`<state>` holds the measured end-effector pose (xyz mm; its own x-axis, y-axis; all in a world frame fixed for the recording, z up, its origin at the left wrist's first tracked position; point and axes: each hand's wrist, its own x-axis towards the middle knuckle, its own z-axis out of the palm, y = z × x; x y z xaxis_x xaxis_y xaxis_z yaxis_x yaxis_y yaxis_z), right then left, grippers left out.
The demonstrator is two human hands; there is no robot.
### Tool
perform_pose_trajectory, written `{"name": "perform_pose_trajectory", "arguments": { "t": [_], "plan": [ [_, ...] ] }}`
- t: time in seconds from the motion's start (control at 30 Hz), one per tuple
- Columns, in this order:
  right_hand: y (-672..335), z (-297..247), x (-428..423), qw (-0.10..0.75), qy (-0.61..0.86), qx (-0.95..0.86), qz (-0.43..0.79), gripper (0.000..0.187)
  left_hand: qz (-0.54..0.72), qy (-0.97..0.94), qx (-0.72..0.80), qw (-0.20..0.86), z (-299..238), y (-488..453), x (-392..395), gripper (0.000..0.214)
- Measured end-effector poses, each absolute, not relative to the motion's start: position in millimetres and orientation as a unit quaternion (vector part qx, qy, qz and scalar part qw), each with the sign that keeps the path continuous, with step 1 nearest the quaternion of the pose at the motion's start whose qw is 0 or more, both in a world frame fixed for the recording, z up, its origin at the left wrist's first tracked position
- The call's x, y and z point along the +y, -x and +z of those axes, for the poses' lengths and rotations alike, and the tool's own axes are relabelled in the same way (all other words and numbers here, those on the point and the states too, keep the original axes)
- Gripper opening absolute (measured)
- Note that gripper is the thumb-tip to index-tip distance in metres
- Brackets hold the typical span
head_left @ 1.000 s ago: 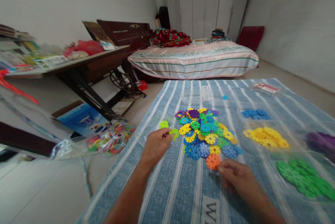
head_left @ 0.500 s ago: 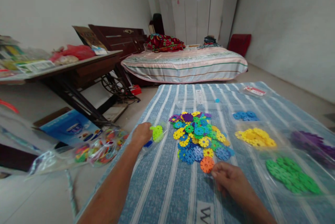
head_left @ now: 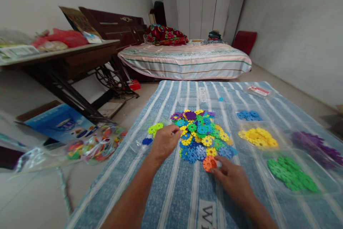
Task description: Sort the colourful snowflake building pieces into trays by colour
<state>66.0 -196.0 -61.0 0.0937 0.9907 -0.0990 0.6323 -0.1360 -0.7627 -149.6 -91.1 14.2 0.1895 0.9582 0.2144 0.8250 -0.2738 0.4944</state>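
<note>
A heap of mixed-colour plastic snowflake discs (head_left: 202,134) lies on a blue striped cloth (head_left: 171,193). My left hand (head_left: 164,142) sits at the heap's left edge, fingers curled toward the discs; whether it holds one is hidden. My right hand (head_left: 230,177) rests at the heap's near edge, fingertips pinched on an orange disc (head_left: 208,163). A few lime-green discs (head_left: 154,128) and a dark blue disc (head_left: 147,141) lie to the left of my left hand.
Sorted piles lie to the right: blue (head_left: 248,115), yellow (head_left: 257,137), green (head_left: 292,175) and purple (head_left: 316,145). A clear bag of mixed discs (head_left: 91,146) lies on the floor at left, beside a dark table (head_left: 66,61). A bed (head_left: 187,59) stands behind.
My left hand dropped lime-green discs at the left and came back right to the heap's edge. My right hand slid a little forward onto the orange disc.
</note>
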Motion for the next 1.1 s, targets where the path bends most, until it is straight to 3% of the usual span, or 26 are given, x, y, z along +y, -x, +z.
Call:
{"name": "perform_pose_trajectory", "arguments": {
  "t": [0.13, 0.23, 0.43, 0.53, 0.67, 0.9, 1.1],
  "plan": [
    [-56.4, -59.2, -192.3, 0.132, 0.711, -0.654, 0.221, 0.04, 0.257, -0.766, 0.563, 0.172, -20.0, 116.6, -94.2, 0.023],
    [-53.2, -64.7, -192.1, 0.11, 0.71, -0.665, 0.202, 0.036, 0.293, -0.741, 0.591, 0.125, -44.9, 110.4, -94.4, 0.023],
    [-64.4, -78.5, -186.3, 0.22, 0.686, -0.619, 0.312, 0.012, 0.349, -0.71, 0.606, 0.073, -70.5, 124.4, -97.8, 0.023],
    [-70.2, -69.3, -175.5, 0.258, 0.644, -0.624, 0.36, 0.021, 0.354, -0.688, 0.629, 0.07, -73.8, 127.6, -96.6, 0.02],
    [-69.2, -39.5, -139.7, 0.299, 0.628, -0.638, 0.331, 0.026, 0.359, -0.674, 0.642, 0.074, -75.7, 127.6, -92.8, 0.019],
    [-46.6, 24.7, -1.4, 0.383, 0.626, -0.625, 0.265, 0.023, 0.368, -0.664, 0.643, 0.099, -78.0, 130.9, -88.8, 0.017],
    [-27.5, 20.2, 41.7, 0.436, 0.637, -0.565, 0.29, 0.031, 0.369, -0.661, 0.643, 0.116, -78.3, 132.2, -87.8, 0.016]
  ]
}}
